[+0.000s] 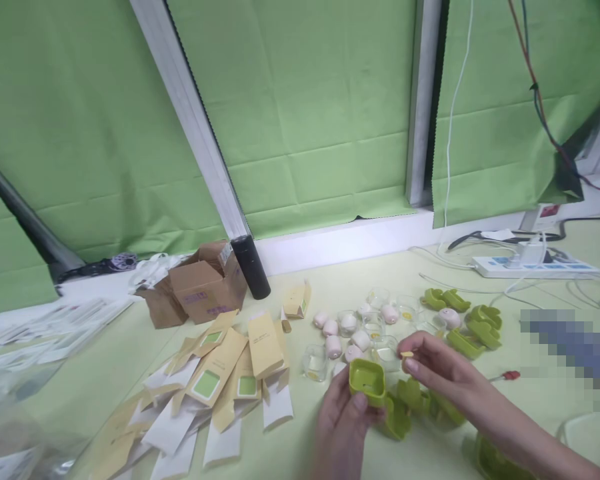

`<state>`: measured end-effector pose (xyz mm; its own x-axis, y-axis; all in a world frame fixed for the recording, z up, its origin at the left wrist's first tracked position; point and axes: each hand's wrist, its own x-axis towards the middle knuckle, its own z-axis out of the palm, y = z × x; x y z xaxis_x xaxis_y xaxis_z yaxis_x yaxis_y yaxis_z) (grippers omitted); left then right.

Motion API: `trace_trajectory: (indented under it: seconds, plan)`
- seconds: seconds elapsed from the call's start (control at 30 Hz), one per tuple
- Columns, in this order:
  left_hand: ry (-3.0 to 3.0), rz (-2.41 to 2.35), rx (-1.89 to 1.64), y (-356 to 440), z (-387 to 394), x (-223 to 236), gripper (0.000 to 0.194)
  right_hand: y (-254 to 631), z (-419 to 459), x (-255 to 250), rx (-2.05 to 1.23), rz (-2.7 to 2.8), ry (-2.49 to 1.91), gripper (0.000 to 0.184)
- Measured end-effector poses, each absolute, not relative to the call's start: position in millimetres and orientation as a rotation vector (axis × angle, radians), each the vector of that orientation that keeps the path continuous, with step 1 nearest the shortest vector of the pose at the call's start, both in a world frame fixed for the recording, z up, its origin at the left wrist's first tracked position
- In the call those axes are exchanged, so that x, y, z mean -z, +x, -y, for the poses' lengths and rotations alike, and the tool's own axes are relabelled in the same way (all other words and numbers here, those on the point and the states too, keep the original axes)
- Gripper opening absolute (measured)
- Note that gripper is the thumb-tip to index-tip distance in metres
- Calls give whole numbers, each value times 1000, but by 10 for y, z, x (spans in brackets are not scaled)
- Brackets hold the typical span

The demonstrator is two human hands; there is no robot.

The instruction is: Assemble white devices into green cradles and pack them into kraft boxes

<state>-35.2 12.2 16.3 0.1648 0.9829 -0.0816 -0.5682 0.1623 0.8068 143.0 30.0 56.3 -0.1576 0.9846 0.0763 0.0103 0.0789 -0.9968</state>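
Note:
My left hand (344, 415) is closed around a small square green plastic cup (367, 381), its open side turned up toward me. Between the thumb and fingers of my right hand (433, 367) is a small yellowish piece (407, 357), too small to name, held just right of the cup. Beyond both hands lie several pale pink rounded pieces (333, 346) and clear plastic cups (315, 363). Green plastic parts (397, 415) lie under and between my hands, and more green parts (484, 333) sit farther right.
Yellow paper boxes (267, 345) are heaped at the left, before a brown cardboard box (207, 287) and a black cylinder (251, 267). A power strip (535, 267) with cables lies back right. A red-tipped tool (511, 375) rests right of my right hand. Green blinds (320, 113) hang behind.

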Motion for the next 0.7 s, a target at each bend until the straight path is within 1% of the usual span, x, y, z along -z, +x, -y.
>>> trace_trajectory:
  seconds: [0.07, 0.17, 0.23, 0.33, 0.43, 0.53, 0.7]
  plan:
    - [722, -727, -1242, -340, -100, -140, 53, 1451, -291, -534, -1201, 1392, -1109, 30]
    - [747, -719, -1196, -299, -55, -118, 58, 1498, -266, -475, -1205, 1429, -1083, 28]
    - [779, -719, -1198, -273, -26, -109, 58, 1519, -240, -437, -1125, 1526, -1100, 24]
    - [821, -746, -1206, -254, -6, -104, 50, 1520, -189, -394, -864, 1728, -1148, 15]
    - [861, -749, -1155, -253, -14, -108, 40, 1495, -148, -374, -585, 1933, -1044, 6]
    - [873, -736, -1102, -251, -24, -120, 42, 1474, -132, -358, -450, 2036, -929, 7]
    - [889, -740, -1077, -256, -7, -166, 42, 1462, -127, -358, -396, 2142, -951, 10]
